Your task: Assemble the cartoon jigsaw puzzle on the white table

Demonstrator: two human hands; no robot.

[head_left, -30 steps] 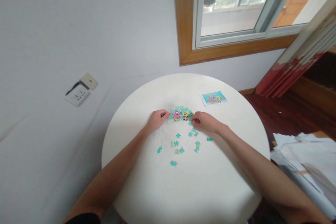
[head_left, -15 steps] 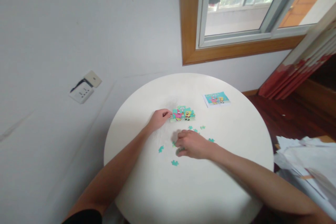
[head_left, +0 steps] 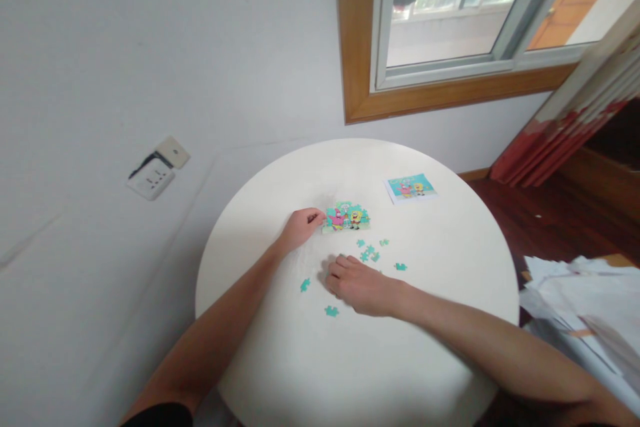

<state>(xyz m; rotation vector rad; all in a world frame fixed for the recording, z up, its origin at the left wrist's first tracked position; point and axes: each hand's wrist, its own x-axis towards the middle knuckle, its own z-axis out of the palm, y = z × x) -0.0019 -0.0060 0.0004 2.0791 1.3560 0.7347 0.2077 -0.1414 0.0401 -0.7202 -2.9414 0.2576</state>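
A partly joined cartoon jigsaw puzzle [head_left: 347, 217] lies on the white round table [head_left: 280, 360], its upper edge uneven. At its left edge is my left hand [head_left: 301, 227], fingers curled and pinched together with the tips against the puzzle. Closer to me, my right hand [head_left: 357, 285] rests low over the table, its fingers bent down and closed around a puzzle piece that they mostly hide. Loose teal pieces lie around it: one piece [head_left: 305, 285] to its left, another piece [head_left: 331, 311] in front, and a small cluster [head_left: 370, 251] behind it.
A printed picture card [head_left: 411, 188] lies at the table's back right. One more loose piece [head_left: 401, 267] is right of the cluster. Beside the table at right is a heap of papers [head_left: 585, 307]. The wall with a socket [head_left: 153, 177] stands behind.
My right hand has shifted slightly left and its fingers have closed over the piece beneath them, uncovering more of the cluster behind. My left hand stays at the puzzle's edge.
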